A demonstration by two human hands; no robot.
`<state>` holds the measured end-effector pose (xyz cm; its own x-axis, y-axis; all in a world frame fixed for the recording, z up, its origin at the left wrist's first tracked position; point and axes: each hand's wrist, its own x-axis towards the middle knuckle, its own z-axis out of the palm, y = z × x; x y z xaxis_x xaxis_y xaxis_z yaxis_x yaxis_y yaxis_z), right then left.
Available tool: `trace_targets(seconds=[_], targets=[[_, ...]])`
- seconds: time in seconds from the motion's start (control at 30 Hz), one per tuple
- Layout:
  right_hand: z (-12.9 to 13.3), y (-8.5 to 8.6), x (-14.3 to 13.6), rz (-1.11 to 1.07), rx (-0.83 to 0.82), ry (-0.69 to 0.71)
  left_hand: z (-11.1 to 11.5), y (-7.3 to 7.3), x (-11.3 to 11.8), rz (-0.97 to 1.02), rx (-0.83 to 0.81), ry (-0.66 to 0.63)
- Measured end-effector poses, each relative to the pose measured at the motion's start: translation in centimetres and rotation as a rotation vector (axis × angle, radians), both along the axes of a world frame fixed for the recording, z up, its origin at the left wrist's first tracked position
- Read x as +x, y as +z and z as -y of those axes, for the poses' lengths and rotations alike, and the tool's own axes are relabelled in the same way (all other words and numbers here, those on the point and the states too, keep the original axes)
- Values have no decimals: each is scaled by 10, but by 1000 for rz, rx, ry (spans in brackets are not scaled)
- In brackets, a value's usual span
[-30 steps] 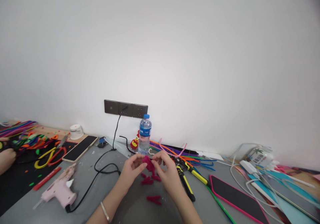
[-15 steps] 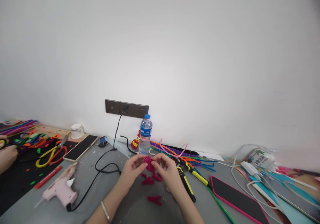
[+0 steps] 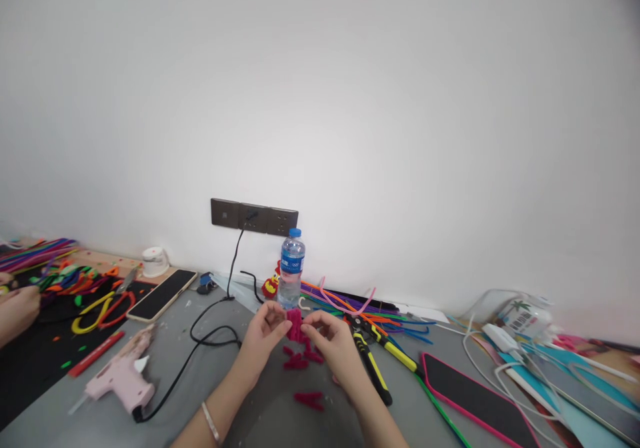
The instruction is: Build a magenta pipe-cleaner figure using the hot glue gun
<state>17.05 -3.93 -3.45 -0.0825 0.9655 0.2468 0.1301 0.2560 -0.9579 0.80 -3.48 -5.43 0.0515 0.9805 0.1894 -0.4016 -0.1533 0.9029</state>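
Both of my hands meet over the grey table and pinch a small magenta pipe-cleaner piece [image 3: 295, 325] between the fingertips. My left hand [image 3: 264, 339], with a silver bangle on its wrist, grips it from the left. My right hand [image 3: 336, 345] grips it from the right. Under the hands lie loose magenta pipe-cleaner bits [image 3: 296, 361], and another bit [image 3: 309, 400] lies nearer to me.
A pink glue gun [image 3: 121, 378] with a black cord lies at left. Yellow-handled pliers [image 3: 373, 361], coloured pipe cleaners [image 3: 350, 303], a water bottle [image 3: 291, 269] and a pink-cased phone [image 3: 470, 395] are nearby. Another person's hand [image 3: 17, 308] is at far left beside scissors [image 3: 103, 308] and a phone [image 3: 161, 295].
My fingers have shifted slightly on the magenta piece, which has turned a little. The person's hand at far left has moved a bit.
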Motion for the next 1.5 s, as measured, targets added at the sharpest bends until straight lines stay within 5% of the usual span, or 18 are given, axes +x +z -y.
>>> trace_targets(seconds=[0.43,1.33,1.5], targets=[[-1,1,-6,-146,11,-79,1,8,-2,-76,-14,-23],[1,7,-8,29,56,-110,0,6,-3,-127,10,-30],[0,5,-8,42,90,-108,-3,3,-5,-222,83,48]])
